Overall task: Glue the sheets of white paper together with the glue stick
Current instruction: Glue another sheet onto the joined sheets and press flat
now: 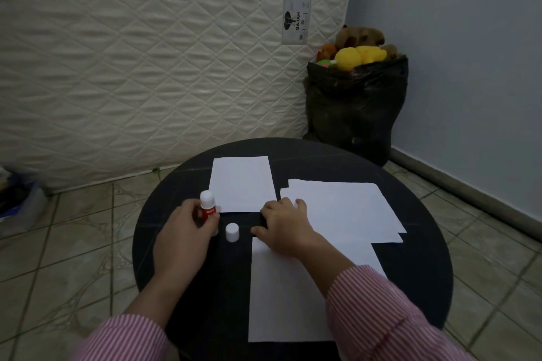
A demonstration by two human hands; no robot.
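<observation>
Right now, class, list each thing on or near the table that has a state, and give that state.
Glue stick: upright, held by the left hand.
Cap: standing alone on the table.
Far sheet: flat, untouched.
Right stack of sheets: flat, loosely overlapped.
Near sheet: flat, under the right hand.
Black bag: open, stuffed with soft toys.

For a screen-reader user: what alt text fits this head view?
A person's left hand grips an uncapped red glue stick upright on a round black table; its white cap stands nearby, and the right hand rests on white paper sheets.
</observation>
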